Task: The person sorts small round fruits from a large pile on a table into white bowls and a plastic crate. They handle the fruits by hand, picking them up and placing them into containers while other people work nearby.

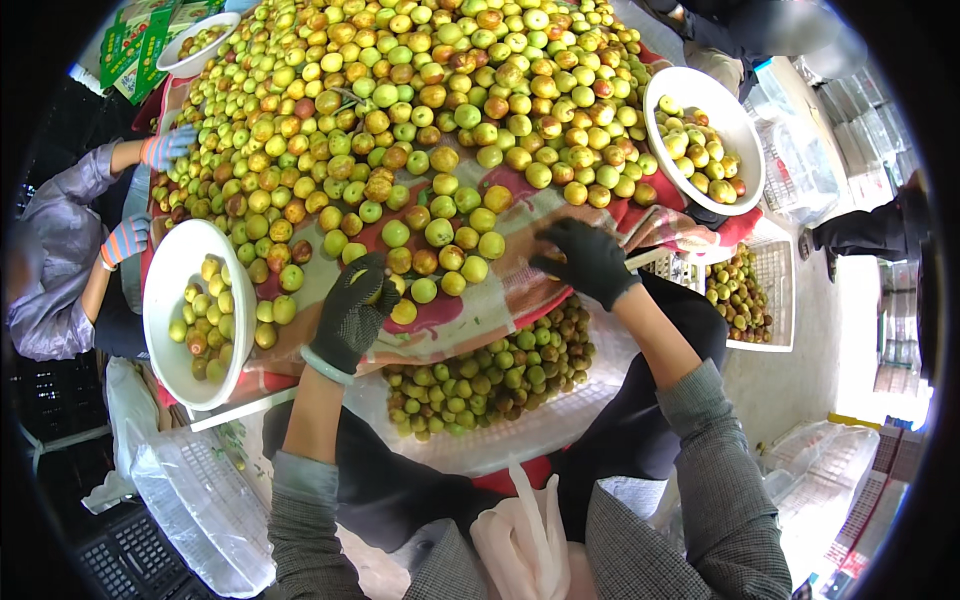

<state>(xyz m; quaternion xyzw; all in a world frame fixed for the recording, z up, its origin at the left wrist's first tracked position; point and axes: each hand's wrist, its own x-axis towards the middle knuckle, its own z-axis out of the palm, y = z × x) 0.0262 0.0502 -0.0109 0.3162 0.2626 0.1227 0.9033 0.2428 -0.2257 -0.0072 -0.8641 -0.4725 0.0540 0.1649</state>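
Winter jujubes [442,232], yellow-green with reddish-brown patches, lie loose on a patterned cloth [525,292] in front of me. My left hand [352,315], in a black dotted glove with a pale bangle at the wrist, is curled around a jujube [373,296] at the heap's near edge. My right hand [589,259], gloved in black too, hovers over or rests on bare cloth right of the loose fruit. Its thumb and fingers are apart; a small yellowish sliver shows beneath them, too hidden to name. Below the cloth's edge, more jujubes [487,382] fill a plastic-lined crate between my knees.
White bowls of jujubes stand at the left [157,315], right [750,180] and far left [169,60]. A white crate [784,300] of browner fruit sits on the floor at right. Another person's striped-glove hands [169,148] work at the left edge. Plastic-lined crates [202,502] stand lower left.
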